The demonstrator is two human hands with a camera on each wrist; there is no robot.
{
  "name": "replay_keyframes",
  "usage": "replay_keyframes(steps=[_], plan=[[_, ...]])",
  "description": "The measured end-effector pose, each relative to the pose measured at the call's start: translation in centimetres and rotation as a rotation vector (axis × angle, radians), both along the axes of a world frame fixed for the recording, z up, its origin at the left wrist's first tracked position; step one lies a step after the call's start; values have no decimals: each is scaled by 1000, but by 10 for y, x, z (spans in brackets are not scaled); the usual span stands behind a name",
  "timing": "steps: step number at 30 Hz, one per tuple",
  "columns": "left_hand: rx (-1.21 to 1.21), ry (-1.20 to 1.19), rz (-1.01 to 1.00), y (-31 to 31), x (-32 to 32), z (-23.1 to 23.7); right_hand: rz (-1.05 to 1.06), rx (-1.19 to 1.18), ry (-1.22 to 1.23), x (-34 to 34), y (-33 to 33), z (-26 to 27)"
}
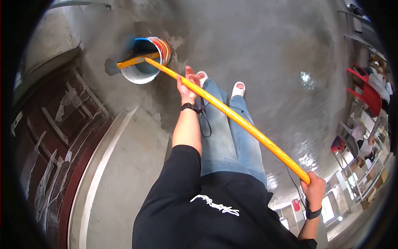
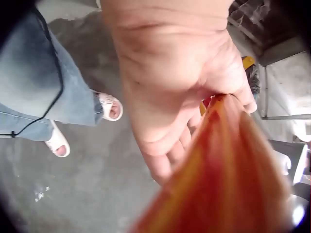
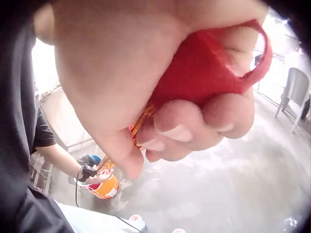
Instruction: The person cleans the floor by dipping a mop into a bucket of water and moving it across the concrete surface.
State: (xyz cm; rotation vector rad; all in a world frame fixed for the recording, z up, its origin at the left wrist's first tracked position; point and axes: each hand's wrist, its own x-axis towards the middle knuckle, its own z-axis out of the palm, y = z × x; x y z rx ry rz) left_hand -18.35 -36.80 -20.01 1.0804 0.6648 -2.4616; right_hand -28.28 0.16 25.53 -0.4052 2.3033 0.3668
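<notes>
A mop with a long orange handle point(image 1: 232, 114) slants across the person's body, its yellow head bar point(image 1: 132, 62) lying over the mouth of a white-and-orange bucket point(image 1: 141, 76). Grey mop cloth point(image 1: 111, 66) shows at the bar's outer end. My right hand point(image 1: 314, 190) grips the handle's top end, fingers curled round its red cap point(image 3: 194, 68), which has a hanging loop. Lower down, my left hand point(image 1: 188, 85) supports the handle between thumb and palm, with the fingers fairly straight. In the left wrist view the handle point(image 2: 223, 170) runs against the palm.
The wet grey floor point(image 1: 273, 50) shines in places. A dark red panel with torn plastic point(image 1: 54, 153) lies at the left beside a pale ledge point(image 1: 99, 182). Red chairs point(image 1: 369, 93) and cluttered shelving line the right side. The person's feet in white slippers point(image 1: 238, 88) stand near the bucket.
</notes>
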Motion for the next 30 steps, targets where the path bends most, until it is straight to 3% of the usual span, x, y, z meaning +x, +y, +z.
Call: replay_keyframes(steps=[1, 4, 7, 11, 19, 22, 26, 27, 30], plan=[[56, 347, 107, 3, 16, -24, -15, 35, 0, 0, 9, -5], [4, 124, -29, 10, 16, -40, 5, 34, 8, 1, 53, -54], [-16, -155, -208, 22, 12, -26, -26, -79, -7, 8, 130, -110], [-101, -426, -351, 49, 6, -4, 82, -92, 221, 22, 181, -157], [-300, -704, -490, 88, 9, 25, -44, -41, 543, 53, 238, -218], [-406, -811, -552, 95, 12, 35, -54, -206, 675, 59, 252, -225], [-498, -1027, -669, 86, 13, 34, -43, -379, 484, 66, 275, -230], [-507, -1047, -699, 84, 15, 31, -59, -378, 483, 66, 284, -232], [-506, -1039, -726, 89, 15, 34, -75, -311, 177, 61, 305, -235]])
